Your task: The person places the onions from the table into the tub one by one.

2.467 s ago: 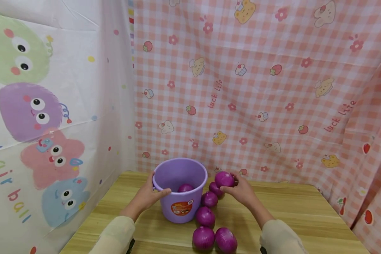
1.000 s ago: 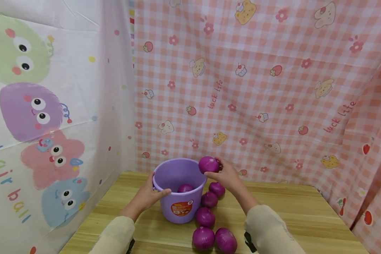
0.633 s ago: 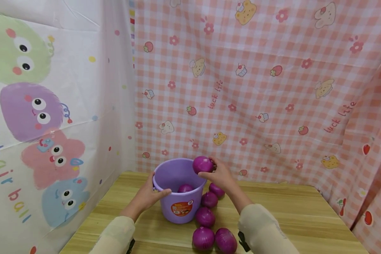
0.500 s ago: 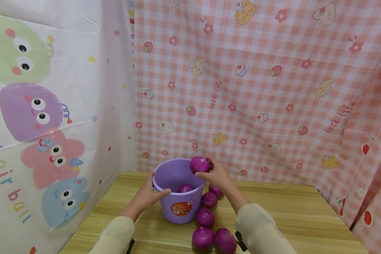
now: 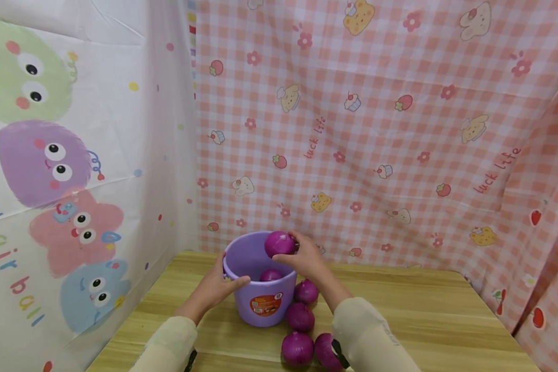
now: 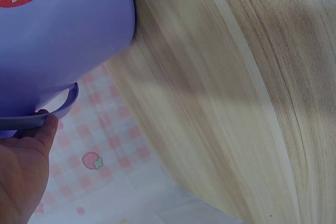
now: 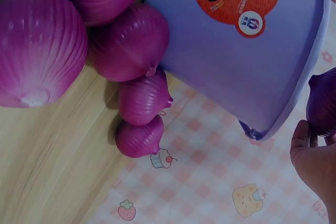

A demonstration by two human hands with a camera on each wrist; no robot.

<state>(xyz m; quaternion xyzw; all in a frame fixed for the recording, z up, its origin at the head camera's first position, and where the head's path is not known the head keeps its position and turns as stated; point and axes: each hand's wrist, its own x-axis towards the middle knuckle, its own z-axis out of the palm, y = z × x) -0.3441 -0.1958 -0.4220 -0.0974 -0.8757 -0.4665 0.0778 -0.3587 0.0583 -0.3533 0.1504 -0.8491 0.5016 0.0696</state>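
Observation:
A purple plastic bucket [image 5: 264, 305] with a red label stands upright on the table. My left hand [image 5: 216, 287] grips its left rim, thumb over the front edge; in the left wrist view the fingers [image 6: 48, 129] curl at the rim by the side handle. My right hand [image 5: 304, 258] holds a red onion [image 5: 279, 244] over the bucket's opening, thumb and fingers around its right side. The same onion [image 7: 324, 103] shows beyond the rim in the right wrist view. Another red onion [image 5: 270, 275] lies inside the bucket.
Several red onions [image 5: 300, 317] lie in a line along the bucket's right side on the wood-grain table [image 5: 423, 315]. One onion [image 5: 326, 352] is partly covered by the right sleeve. A pink checked cloth [image 5: 376, 129] hangs behind, a white cartoon cloth [image 5: 121, 129] at left.
My right hand has carried its onion left from beside the bucket, across the right rim, to over the opening. The left hand and bucket have stayed in place.

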